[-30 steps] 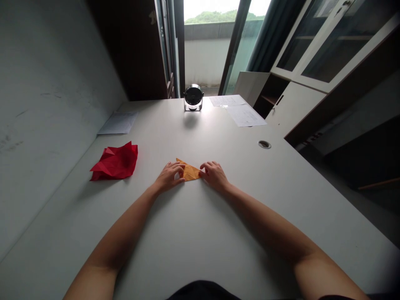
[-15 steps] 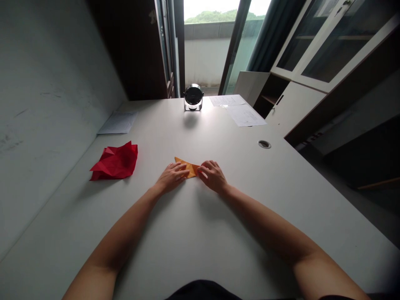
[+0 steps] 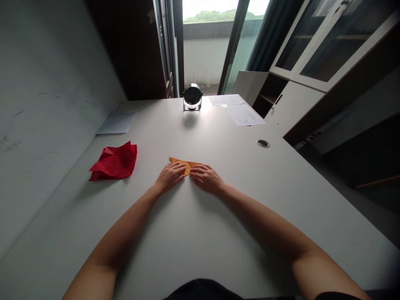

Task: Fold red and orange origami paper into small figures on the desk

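A folded piece of orange paper (image 3: 188, 166) lies flat on the white table, its long edge facing away from me and its left corner pointed. My left hand (image 3: 170, 176) rests on the left part of the paper with fingers stretched out. From the other side, my right hand (image 3: 207, 178) lies over the right part, its fingers extended and pressing the paper down. Both palms hide the lower side corners of the paper. A crumpled red sheet of paper (image 3: 116, 161), creased with raised edges, sits well to the left of my left hand.
On the white table (image 3: 187, 233), a small round fan-like device (image 3: 192, 96) stands at the far edge. Printed sheets (image 3: 245, 114) lie at the far right, another paper (image 3: 116, 122) at the far left. A cable hole (image 3: 263, 143) is on the right. A wall (image 3: 46, 104) borders the left.
My right hand has moved left and flattened over the paper; its fingers were bent at the right end before. The orange paper's left tip has shifted slightly left.
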The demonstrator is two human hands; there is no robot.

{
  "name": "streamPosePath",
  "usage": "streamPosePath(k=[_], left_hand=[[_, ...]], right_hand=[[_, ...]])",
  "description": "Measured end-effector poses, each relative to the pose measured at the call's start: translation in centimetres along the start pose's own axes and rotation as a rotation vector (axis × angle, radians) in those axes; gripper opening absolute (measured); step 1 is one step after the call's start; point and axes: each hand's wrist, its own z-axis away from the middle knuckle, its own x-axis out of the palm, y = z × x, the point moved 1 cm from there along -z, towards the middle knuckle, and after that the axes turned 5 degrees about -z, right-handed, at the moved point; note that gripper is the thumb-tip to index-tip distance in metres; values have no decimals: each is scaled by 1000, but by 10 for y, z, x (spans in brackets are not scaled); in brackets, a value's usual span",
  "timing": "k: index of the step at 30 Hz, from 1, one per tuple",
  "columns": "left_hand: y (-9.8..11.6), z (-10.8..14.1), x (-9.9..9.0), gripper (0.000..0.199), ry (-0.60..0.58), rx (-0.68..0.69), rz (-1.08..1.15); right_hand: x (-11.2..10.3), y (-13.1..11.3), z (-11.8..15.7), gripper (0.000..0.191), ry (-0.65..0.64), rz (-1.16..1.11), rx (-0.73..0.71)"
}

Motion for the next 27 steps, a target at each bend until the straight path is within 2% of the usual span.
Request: streamPosePath(k=[10,19,22,27], left_hand=[[0,1,-1,42,-7,25,-42],[1,1,-3,28,44,57,-80],[1,0,-3,25,54,68,-71],[0,0,-2,24,67,81,-77]], right_hand=[[-9,2,0,20,-4,147,182],[-12,8,3,18,22,244,334],[-11,10,4,21,47,230,313],[-7,4,3,27,-11,160,143]])
